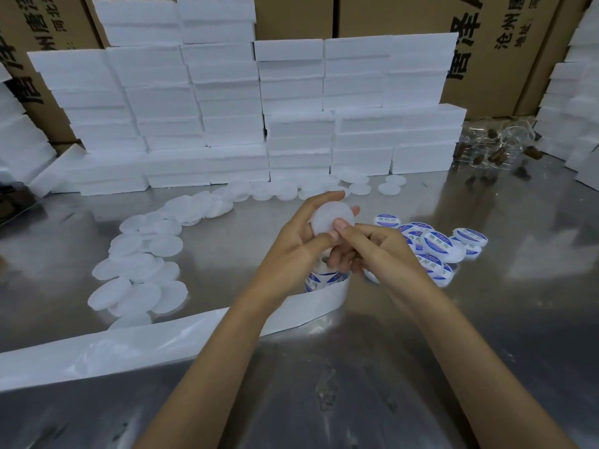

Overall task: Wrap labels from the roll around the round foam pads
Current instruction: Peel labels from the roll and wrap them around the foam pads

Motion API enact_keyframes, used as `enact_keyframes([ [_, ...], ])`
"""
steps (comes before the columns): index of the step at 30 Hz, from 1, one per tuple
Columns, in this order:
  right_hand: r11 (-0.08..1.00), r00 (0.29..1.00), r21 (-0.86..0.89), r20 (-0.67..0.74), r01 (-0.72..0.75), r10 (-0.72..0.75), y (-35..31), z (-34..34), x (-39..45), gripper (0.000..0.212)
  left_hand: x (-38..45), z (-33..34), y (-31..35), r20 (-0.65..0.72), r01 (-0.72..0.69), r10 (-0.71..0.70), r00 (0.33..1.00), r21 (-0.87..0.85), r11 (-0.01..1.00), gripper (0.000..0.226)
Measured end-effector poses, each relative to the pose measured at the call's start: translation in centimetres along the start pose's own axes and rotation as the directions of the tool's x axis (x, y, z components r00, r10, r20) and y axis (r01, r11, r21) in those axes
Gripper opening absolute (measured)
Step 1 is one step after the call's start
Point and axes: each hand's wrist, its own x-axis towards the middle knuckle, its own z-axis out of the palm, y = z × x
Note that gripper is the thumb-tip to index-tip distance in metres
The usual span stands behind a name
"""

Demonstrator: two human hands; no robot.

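Steel table (pixel 486 335) bears everything. Cardboard cartons (pixel 505 43) behind. White foam boxes (pixel 227 102) stacked along back, lids on, contents hidden. Backing strip (pixel 97 351) trails left from label roll (pixel 319 281) beneath hands. Bare foam pads (pixel 142 270) strewn left; labelled pads (pixel 437 246) heaped right. Left hand (pixel 291 247) grips round foam pad (pixel 330 218) above roll. Right hand (pixel 372 246) pinches pad's edge, thumb on face.
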Motion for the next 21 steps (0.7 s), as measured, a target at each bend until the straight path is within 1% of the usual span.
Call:
enact_keyframes([
  [2,0.999,0.999,-0.027,-0.034,-0.017,0.016,0.1,0.0,0.1,0.038,0.0,-0.2,0.0,-0.064,-0.030,0.027,0.998,-0.035,0.999,0.050],
  [3,0.999,0.997,-0.043,-0.076,-0.009,0.006,0.3,-0.1,0.1,0.035,0.0,-0.5,-0.1,-0.111,-0.049,0.046,0.993,-0.019,0.999,0.053],
  [5,0.994,0.983,-0.110,-0.179,0.015,-0.035,0.7,-0.7,0.3,0.024,0.0,-1.2,-0.3,-0.194,-0.065,0.077,0.978,0.070,0.995,0.059],
  [6,0.988,0.975,-0.155,-0.218,0.006,-0.040,0.9,-1.0,0.3,0.023,-0.1,-1.6,-0.3,-0.215,-0.057,0.080,0.973,0.114,0.992,0.059],
  [7,0.980,0.971,-0.197,-0.237,-0.017,-0.031,1.1,-1.4,0.4,0.029,-0.2,-1.9,-0.4,-0.223,-0.043,0.076,0.972,0.148,0.988,0.056],
  [8,0.970,0.974,-0.240,-0.227,-0.040,-0.016,1.2,-1.7,0.5,0.038,-0.3,-2.1,-0.5,-0.225,-0.027,0.067,0.972,0.178,0.984,0.052],
  [10,0.949,0.991,-0.308,-0.130,-0.072,0.033,1.6,-1.8,0.4,0.053,-0.5,-2.0,-0.8,-0.224,0.010,0.053,0.973,0.271,0.963,0.042],
  [11,0.946,0.995,-0.309,-0.063,-0.095,0.079,1.7,-1.7,0.4,0.057,-0.6,-1.8,-1.0,-0.217,0.028,0.047,0.975,0.328,0.944,0.039],
  [13,0.956,0.980,-0.237,0.061,-0.170,0.189,2.0,-1.2,0.1,0.058,-0.7,-1.5,-1.4,-0.203,0.067,0.022,0.979,0.422,0.904,0.039],
  [15,0.954,0.961,-0.206,0.127,-0.216,0.245,2.1,-0.9,0.1,0.063,-0.9,-1.5,-1.6,-0.187,0.079,0.016,0.982,0.492,0.867,0.045],
  [17,0.946,0.955,-0.229,0.139,-0.227,0.263,2.1,-0.8,0.1,0.067,-1.0,-1.5,-1.6,-0.142,0.059,0.019,0.990,0.525,0.849,0.052],
  [21,0.950,0.963,-0.213,0.092,-0.230,0.254,2.1,-1.0,0.2,0.054,-1.1,-1.6,-2.1,-0.038,0.029,-0.008,0.999,0.589,0.808,0.062],
])
